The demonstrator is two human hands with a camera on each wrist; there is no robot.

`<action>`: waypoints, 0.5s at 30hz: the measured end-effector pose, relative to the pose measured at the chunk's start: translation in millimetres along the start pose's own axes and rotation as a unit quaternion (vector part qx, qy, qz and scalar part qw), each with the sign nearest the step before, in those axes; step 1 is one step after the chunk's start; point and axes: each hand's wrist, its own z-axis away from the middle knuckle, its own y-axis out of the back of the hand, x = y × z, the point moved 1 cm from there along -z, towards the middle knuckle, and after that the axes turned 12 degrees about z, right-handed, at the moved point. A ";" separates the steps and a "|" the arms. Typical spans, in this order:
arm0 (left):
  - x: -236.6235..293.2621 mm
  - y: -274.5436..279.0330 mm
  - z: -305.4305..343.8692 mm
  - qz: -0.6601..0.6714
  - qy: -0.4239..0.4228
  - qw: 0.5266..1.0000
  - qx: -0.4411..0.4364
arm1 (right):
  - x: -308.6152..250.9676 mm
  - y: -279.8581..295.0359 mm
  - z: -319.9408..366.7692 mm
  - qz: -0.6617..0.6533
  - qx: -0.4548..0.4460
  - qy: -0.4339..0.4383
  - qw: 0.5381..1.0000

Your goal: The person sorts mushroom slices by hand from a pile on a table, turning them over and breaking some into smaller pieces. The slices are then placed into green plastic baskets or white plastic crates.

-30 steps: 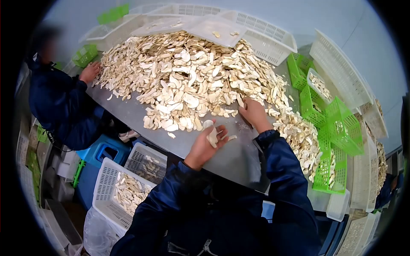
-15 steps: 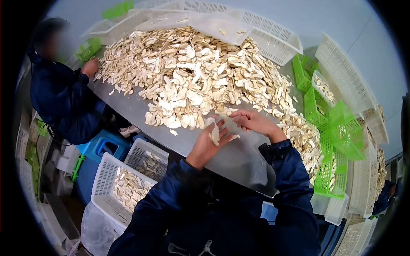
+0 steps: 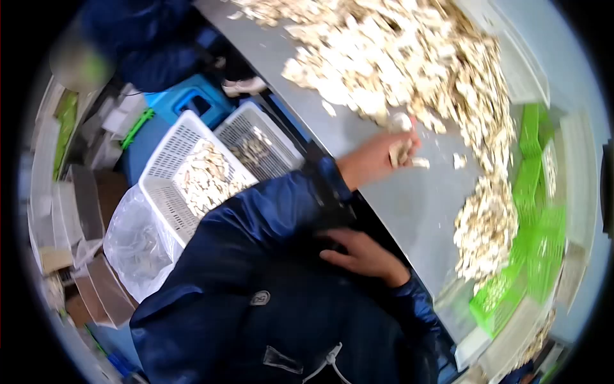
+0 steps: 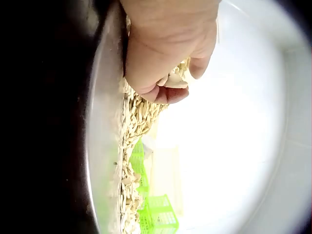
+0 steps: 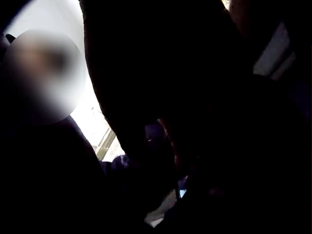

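Observation:
My left hand [image 3: 377, 159], blurred over the metal table [image 3: 409, 208], grips a few pale dried slices [image 3: 398, 153] that look like mushroom. In the left wrist view, the curled fingers and thumb surround a cream-coloured slice [image 4: 175, 82]. A large heap of similar slices [image 3: 390, 57] lies just beyond this hand. My right hand [image 3: 366, 257] is drawn back against my jacket below the left sleeve. Its thumb and forefinger stand apart, no slice shows between them, and the other fingers are in shadow. The right wrist view is mostly dark.
A smaller slice pile [image 3: 486, 224] sits by green baskets [image 3: 543, 237] at the right. Left of the table are a white basket [image 3: 160, 169] holding slices, a grey-white basket [image 3: 233, 121], a blue stool [image 3: 166, 99] and a clear plastic bag [image 3: 137, 240]. Another person [image 3: 144, 45] is at upper left.
The head view has swung left and down. My right hand has left the slices beside my left hand and pulled back to my body; the left hand still holds its slices.

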 end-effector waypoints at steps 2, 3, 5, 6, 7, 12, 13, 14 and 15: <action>-5.0 18.2 -4.4 -0.047 -0.012 0.998 -0.041 | 15.4 -17.4 -17.1 0.023 -0.002 -0.008 1.000; -0.9 12.7 -0.2 -0.196 -0.085 0.972 -0.097 | 21.8 -20.0 -18.6 0.017 0.009 0.010 1.000; 6.4 -7.7 16.2 -0.557 -0.302 0.755 -0.171 | 26.7 -14.4 -19.6 0.000 -0.006 0.014 1.000; -1.0 2.1 4.2 -0.324 -0.140 0.929 -0.114 | 20.4 -11.4 -17.8 -0.011 -0.027 -0.009 1.000; -5.1 13.3 -6.6 -0.046 0.037 0.997 -0.052 | 15.6 -11.4 -15.8 -0.001 -0.035 -0.013 0.999; 1.6 -15.1 10.5 -0.005 0.009 1.000 -0.005 | -6.8 -6.6 -18.5 0.023 -0.071 -0.071 0.995; 1.7 -15.9 11.8 -0.005 0.015 1.000 0.001 | -4.8 -8.0 -18.8 0.030 -0.071 -0.066 0.995; 0.4 -13.7 9.3 -0.004 0.016 1.000 -0.008 | -3.9 -7.8 -19.4 0.036 -0.069 -0.061 0.995; -0.1 -9.8 7.6 -0.004 0.018 1.000 -0.016 | -4.8 -7.3 -20.5 0.032 -0.069 -0.064 0.995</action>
